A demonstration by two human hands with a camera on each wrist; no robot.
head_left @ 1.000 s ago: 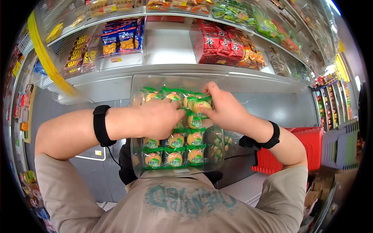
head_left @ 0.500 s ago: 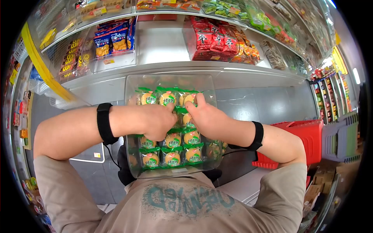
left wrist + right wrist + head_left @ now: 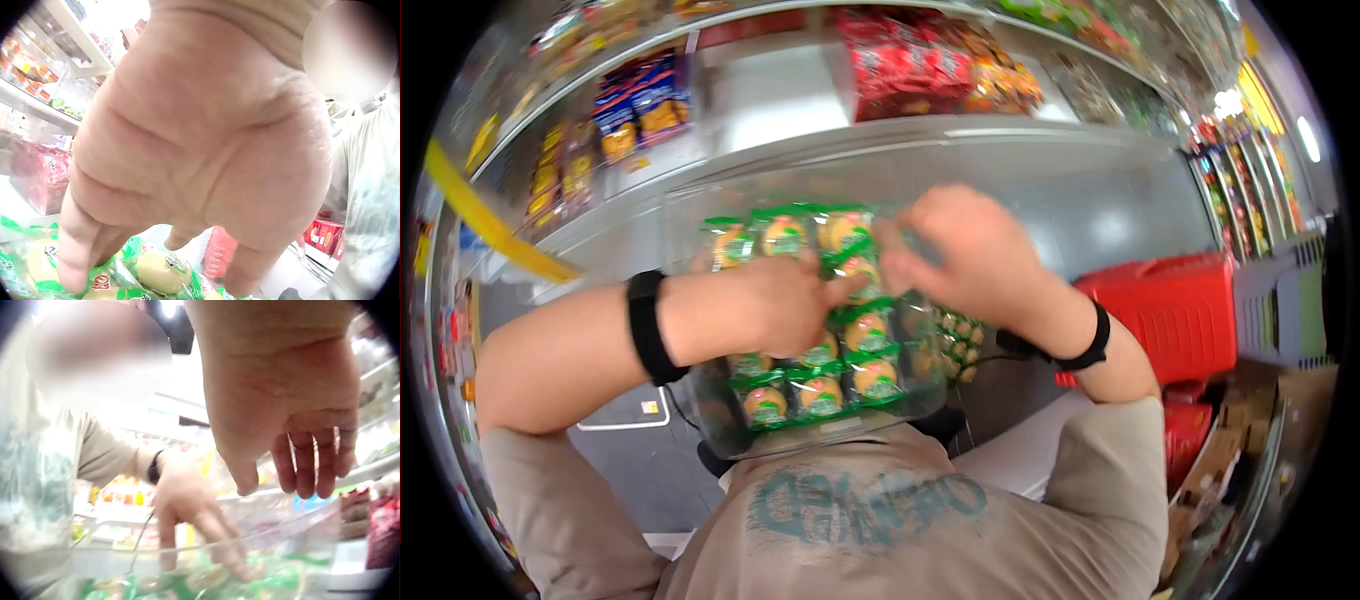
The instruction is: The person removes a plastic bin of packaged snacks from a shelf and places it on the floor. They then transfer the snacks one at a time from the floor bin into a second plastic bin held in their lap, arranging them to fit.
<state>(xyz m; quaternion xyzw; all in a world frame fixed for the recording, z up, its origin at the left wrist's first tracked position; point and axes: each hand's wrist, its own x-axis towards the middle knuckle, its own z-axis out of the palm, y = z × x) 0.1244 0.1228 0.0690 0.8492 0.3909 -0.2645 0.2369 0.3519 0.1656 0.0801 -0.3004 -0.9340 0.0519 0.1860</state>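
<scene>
A clear plastic bin rests against the person's lap, holding rows of round yellow cakes in green-and-clear wrappers. Over its middle rows is the left hand, palm down; in the left wrist view its spread fingers reach down to the wrapped cakes, touching them. The right hand, blurred, hovers by the bin's upper right side. From the right wrist, that hand shows hanging fingers with nothing held, above the bin's clear wall.
Behind the bin stands a shelf with blue snack bags at left and red packages toward the right. A red basket and a grey one stand at right, near cardboard boxes.
The right hand has come away from the cakes, toward the right. The left hand remains over the rows. The head view has shifted, so the bin and shelf appear farther left and tilted.
</scene>
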